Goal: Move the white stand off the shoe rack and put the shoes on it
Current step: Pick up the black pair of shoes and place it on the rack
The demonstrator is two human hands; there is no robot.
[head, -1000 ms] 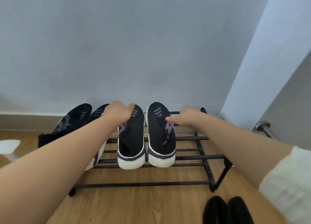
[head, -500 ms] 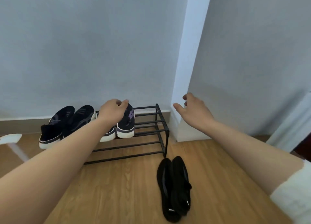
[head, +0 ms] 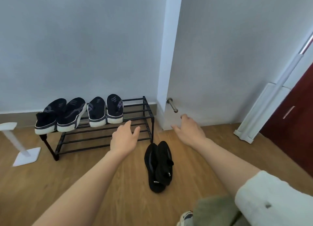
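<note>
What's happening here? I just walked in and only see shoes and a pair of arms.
A person is loading a black shoe rack. Four dark, white-soled sneakers already sit on its top tier, and the white stand stands on the floor to its left. Both hands, left and right, are open and empty, above a pair of black shoes on the floor, probably next to go up.

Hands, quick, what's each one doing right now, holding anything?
Left hand: open, fingers spread, holding nothing, in front of the shoe rack.
Right hand: open, empty, above the floor.
</note>
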